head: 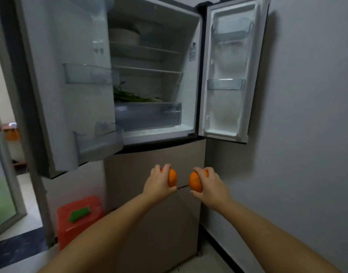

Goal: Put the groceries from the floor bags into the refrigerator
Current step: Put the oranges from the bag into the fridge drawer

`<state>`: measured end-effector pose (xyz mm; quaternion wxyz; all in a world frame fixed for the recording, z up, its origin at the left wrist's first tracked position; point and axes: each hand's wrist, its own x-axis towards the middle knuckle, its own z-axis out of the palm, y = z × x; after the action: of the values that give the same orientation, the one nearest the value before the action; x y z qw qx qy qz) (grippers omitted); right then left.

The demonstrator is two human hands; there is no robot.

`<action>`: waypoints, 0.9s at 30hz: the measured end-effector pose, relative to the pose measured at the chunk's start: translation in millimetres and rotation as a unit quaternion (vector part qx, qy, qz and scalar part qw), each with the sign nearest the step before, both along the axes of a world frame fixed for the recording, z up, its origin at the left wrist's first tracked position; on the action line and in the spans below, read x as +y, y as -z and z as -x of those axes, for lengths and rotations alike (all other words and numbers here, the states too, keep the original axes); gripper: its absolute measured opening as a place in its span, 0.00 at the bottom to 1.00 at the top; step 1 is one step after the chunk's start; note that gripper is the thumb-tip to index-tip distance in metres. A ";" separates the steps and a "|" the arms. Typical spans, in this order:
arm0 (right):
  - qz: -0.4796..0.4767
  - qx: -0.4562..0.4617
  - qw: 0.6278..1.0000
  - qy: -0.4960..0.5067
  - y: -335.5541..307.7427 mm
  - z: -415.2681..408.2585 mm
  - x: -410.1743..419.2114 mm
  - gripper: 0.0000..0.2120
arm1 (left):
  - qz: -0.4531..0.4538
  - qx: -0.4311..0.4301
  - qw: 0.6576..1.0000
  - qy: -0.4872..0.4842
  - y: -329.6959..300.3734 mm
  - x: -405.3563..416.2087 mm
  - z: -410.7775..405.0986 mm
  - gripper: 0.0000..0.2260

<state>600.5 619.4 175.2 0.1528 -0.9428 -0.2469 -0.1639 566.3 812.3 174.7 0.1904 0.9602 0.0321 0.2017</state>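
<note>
My left hand [158,182] is shut on an orange [172,177], and my right hand [209,186] is shut on a second orange [195,182]. Both are held side by side in front of the lower drawers, below the open refrigerator [155,133]. Both upper doors stand wide open. Inside, green leafy stalks [129,96] lie on the shelf above the clear crisper drawer [147,115]. A pale bowl [124,36] sits on the top shelf. No floor bags are in view.
The left door [70,85] carries clear bins and juts out toward me. The right door [230,71] swings against the grey wall [307,115]. A red plastic stool [78,219] with a green item [79,213] on it stands at the lower left.
</note>
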 end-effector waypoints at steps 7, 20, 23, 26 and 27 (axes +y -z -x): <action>-0.030 -0.030 0.999 0.000 -47.3 -142.7 26.0 0.36 | 0.018 -0.026 1.000 -0.004 -52.4 33.0 -140.2 0.29; -0.318 0.189 0.913 -0.170 -91.5 -395.3 171.0 0.28 | 0.352 -0.091 0.924 -0.119 -97.0 135.5 -333.0 0.26; -0.413 0.335 0.817 -0.225 -105.2 -442.5 206.9 0.22 | 0.482 -0.130 0.856 -0.134 -111.3 157.2 -365.9 0.20; -0.507 0.464 0.689 -0.232 -116.1 -477.6 240.6 0.19 | 0.628 -0.161 0.756 -0.090 -124.4 176.0 -387.2 0.12; -0.530 0.494 0.646 -0.241 -119.0 -485.8 250.1 0.18 | 0.649 -0.174 0.736 -0.083 -128.1 182.6 -394.6 0.11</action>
<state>1086.4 869.5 294.2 0.7595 -0.5494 -0.2247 0.2662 960.9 994.8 302.8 0.7520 0.5458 0.2006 0.3105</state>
